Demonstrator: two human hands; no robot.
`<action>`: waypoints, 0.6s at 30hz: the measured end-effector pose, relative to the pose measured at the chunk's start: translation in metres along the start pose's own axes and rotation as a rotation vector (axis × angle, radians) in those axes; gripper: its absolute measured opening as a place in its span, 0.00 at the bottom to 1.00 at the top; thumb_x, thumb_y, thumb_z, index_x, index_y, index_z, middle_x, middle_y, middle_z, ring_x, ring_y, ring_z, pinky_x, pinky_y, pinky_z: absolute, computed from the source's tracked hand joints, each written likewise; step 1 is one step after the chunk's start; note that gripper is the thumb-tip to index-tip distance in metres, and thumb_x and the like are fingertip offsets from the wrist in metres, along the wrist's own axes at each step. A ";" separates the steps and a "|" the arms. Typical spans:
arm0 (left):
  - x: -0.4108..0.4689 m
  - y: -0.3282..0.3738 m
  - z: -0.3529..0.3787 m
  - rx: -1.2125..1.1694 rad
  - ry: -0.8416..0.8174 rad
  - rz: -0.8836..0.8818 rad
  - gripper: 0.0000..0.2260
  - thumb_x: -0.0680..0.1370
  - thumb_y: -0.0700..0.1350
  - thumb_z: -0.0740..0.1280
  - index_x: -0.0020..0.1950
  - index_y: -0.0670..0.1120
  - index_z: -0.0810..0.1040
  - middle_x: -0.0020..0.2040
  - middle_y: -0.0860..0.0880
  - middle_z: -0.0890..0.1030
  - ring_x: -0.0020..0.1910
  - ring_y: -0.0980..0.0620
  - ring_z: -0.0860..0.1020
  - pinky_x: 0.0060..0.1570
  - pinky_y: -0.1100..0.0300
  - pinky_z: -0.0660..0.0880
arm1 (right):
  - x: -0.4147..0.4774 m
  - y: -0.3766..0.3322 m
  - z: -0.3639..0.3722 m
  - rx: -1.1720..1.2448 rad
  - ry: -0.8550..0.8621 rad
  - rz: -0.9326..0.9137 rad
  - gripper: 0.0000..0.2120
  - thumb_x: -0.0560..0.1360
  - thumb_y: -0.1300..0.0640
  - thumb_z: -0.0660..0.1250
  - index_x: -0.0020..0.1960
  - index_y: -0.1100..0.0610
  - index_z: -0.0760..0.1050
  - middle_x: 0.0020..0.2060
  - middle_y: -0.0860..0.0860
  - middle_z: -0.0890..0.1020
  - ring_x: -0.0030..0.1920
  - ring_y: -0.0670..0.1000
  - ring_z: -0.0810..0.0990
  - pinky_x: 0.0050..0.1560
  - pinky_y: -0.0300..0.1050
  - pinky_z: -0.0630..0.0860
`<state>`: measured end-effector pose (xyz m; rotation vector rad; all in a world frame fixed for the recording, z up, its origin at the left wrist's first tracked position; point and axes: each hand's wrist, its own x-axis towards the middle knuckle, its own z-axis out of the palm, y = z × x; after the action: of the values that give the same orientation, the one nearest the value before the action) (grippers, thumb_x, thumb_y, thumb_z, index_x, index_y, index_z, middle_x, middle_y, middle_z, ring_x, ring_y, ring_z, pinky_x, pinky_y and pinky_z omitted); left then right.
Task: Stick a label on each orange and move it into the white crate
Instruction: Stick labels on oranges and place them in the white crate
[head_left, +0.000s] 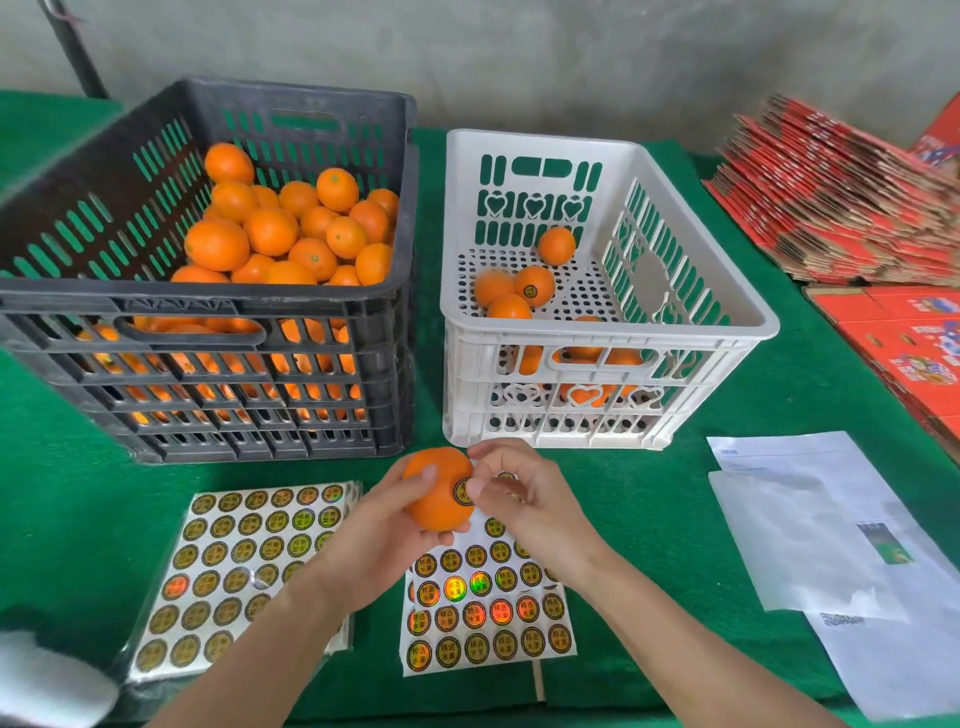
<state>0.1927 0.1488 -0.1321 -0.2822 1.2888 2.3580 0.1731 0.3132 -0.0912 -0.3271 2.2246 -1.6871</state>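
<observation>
Label is getting pressed onto an orange, mid-air, just near of the crates

The left hand is cupping the orange from the left and underneath, grip closed round it with the thumb lying over the top. It's hovering above the green bench, near of the gap between the black crate and the white crate. The orange is looking slightly oval, its long axis running roughly near-to-far, and its label is facing right. The right hand is coming in from the right with the wrist bent and fingers curled, its grip pinching at the label's edge. A sticker sheet is lying right under both hands, and a few labelled oranges are already sitting in the white crate.
</observation>
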 end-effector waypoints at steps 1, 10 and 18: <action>0.000 0.001 0.001 -0.023 0.014 -0.003 0.34 0.65 0.57 0.76 0.65 0.44 0.72 0.50 0.43 0.82 0.42 0.46 0.79 0.47 0.52 0.74 | 0.000 0.000 0.002 -0.036 0.008 -0.022 0.10 0.75 0.62 0.67 0.37 0.50 0.75 0.56 0.48 0.75 0.58 0.47 0.74 0.63 0.46 0.70; 0.001 0.004 0.007 -0.049 0.031 0.009 0.22 0.74 0.50 0.65 0.66 0.43 0.71 0.51 0.43 0.81 0.45 0.47 0.78 0.47 0.51 0.73 | -0.002 0.004 0.013 -0.366 0.136 -0.249 0.06 0.74 0.60 0.68 0.41 0.54 0.72 0.52 0.48 0.73 0.56 0.44 0.72 0.60 0.44 0.69; -0.005 0.012 0.005 0.041 0.054 0.022 0.21 0.70 0.51 0.67 0.62 0.47 0.75 0.55 0.42 0.81 0.48 0.45 0.78 0.41 0.54 0.73 | -0.002 -0.001 0.014 -0.183 0.160 -0.065 0.32 0.69 0.55 0.74 0.57 0.30 0.57 0.55 0.36 0.71 0.51 0.37 0.74 0.51 0.39 0.77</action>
<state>0.1915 0.1458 -0.1183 -0.3221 1.3697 2.3541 0.1803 0.3014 -0.0938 -0.3219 2.5188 -1.5953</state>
